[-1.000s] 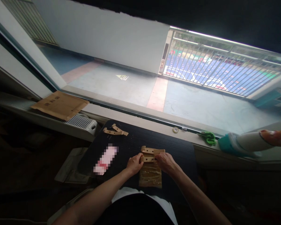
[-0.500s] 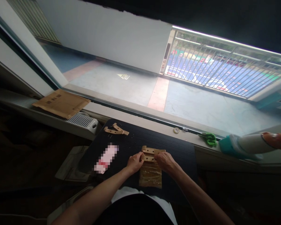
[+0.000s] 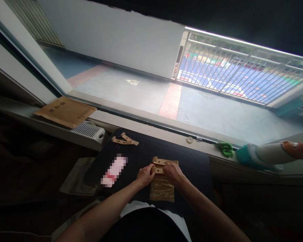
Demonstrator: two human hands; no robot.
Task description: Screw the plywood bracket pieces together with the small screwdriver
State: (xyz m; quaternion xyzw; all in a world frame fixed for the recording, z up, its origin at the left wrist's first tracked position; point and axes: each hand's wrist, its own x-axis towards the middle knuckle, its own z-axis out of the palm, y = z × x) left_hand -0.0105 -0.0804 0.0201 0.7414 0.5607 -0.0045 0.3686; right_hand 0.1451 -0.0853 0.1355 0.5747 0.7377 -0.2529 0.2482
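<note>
Two light wooden pieces with dark holes lie one behind the other on the black table. My left hand is closed on the left end of the nearer wooden piece. Bent over this piece's right part is my right hand, its fingers pressed together; anything in them is hidden. The farther wooden piece, with an upturned left end, sits just beyond both hands. Under and in front of the pieces is a shiny brown, wrinkled sheet or packet.
More wooden pieces form a V at the table's far left, with thin small bits beside them. A blurred pink item lies at left. A tape roll and green-handled scissors rest on the sill; a brown envelope covers the radiator.
My right hand has shifted slightly left and now covers more of the nearer wooden piece. My left hand keeps its hold in the same place.
</note>
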